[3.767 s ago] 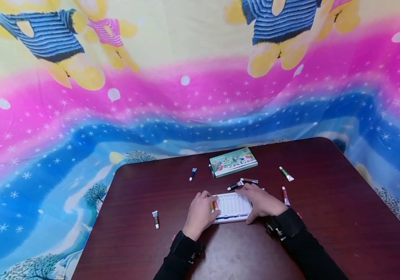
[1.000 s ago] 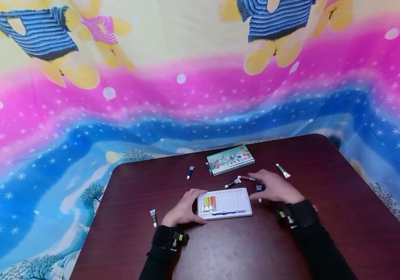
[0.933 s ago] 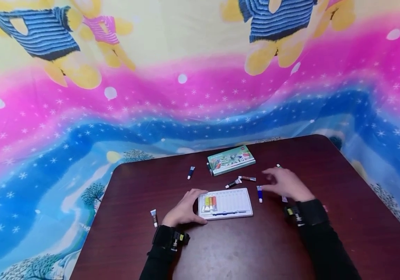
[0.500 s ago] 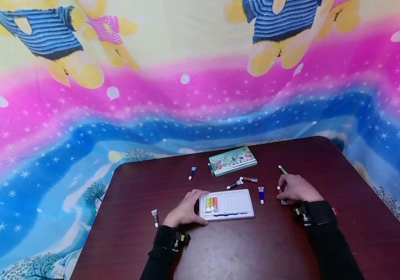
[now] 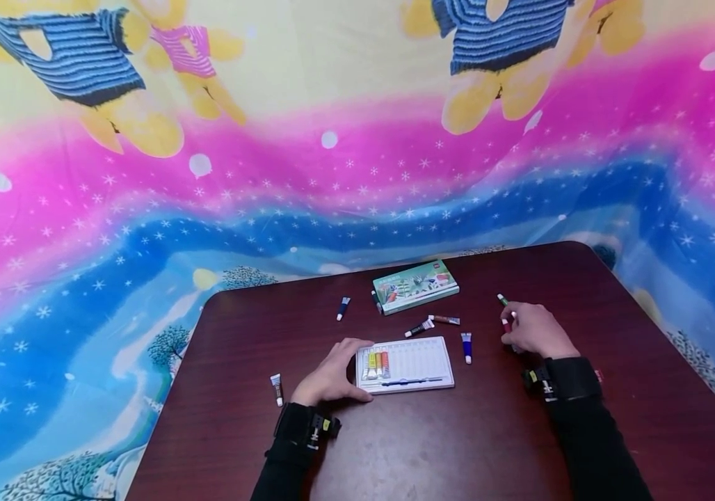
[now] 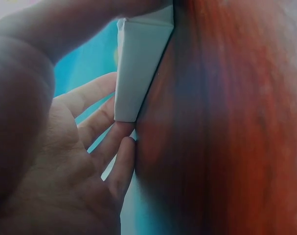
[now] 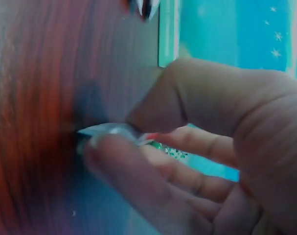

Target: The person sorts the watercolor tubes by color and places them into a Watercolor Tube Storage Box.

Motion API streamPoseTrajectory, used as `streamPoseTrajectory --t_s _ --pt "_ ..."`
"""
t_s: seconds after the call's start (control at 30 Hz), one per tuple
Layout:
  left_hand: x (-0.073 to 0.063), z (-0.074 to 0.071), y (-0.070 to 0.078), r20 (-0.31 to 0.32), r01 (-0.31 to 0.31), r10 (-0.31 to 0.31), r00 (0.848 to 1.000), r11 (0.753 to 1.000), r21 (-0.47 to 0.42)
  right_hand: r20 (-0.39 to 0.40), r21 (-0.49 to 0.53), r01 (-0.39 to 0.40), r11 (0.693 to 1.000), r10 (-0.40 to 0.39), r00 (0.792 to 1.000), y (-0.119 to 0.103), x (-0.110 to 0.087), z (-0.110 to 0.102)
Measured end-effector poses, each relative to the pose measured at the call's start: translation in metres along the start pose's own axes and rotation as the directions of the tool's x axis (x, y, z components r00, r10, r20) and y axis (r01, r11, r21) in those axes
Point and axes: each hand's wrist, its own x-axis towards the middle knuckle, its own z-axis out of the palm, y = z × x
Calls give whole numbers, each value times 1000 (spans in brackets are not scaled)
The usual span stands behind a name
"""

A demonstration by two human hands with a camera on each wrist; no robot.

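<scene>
My left hand [image 5: 330, 376] holds the left end of a white paint tray [image 5: 423, 358], thumb at the near edge and fingers at the far one. Several yellow-to-orange paint tubes [image 5: 376, 364] fill the tray's left slots, and a thin blue paintbrush [image 5: 412, 381] lies along its front. Over to the right, my right hand [image 5: 542, 332] pinches a red paint tube [image 5: 506, 325], mostly hidden by the fingers; its silvery end [image 7: 97, 129] shows in the right wrist view. Just beyond those fingers is a green paint tube [image 5: 502, 300], partly covered.
A blue paint tube [image 5: 467, 348] lies right of the tray. Behind it are a black tube [image 5: 419, 328], a brown tube [image 5: 445, 321] and a green box [image 5: 416, 287]. A dark blue tube [image 5: 343, 308] lies back left, another dark tube [image 5: 277, 390] far left.
My right hand has left the tray, moved right past the blue tube and taken hold of the red tube, shifting it slightly away from me. The left hand moved to the tray's left end.
</scene>
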Motion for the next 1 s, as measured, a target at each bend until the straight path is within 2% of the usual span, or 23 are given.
streamPoseTrajectory --t_s 0.1,0.2,0.27,0.37,0.47,0.67,0.8,0.9,1.0 --pt "-1 1 -1 0 -2 2 1000 1000 2 -56 97 36 995 -30 998 2 2 -5" --pt "-1 0 -1 -4 -3 3 1000 1000 -8 -128 222 107 969 -80 989 0 5 -9" --pt "-1 0 -1 -9 -3 3 1000 1000 -13 -192 281 164 946 -112 975 -3 7 -10" --pt "-1 0 -2 -12 -3 2 1000 1000 -13 -286 312 234 921 -144 947 -8 9 -10" --pt "0 1 -4 -10 -5 5 1000 1000 3 -332 347 270 898 -152 931 -10 10 -10" --pt "1 2 -5 -6 -4 4 1000 1000 3 -369 397 262 880 -108 923 -15 9 -9" --pt "0 2 -3 -2 -3 3 1000 1000 -6 -375 381 243 892 -91 922 -13 8 -9" --pt "-1 1 -1 -3 -7 7 1000 1000 -9 -355 418 272 867 -120 927 -11 9 -8" --pt "-1 0 0 -7 -7 6 1000 1000 -15 -336 479 300 825 -144 931 -11 12 -5"
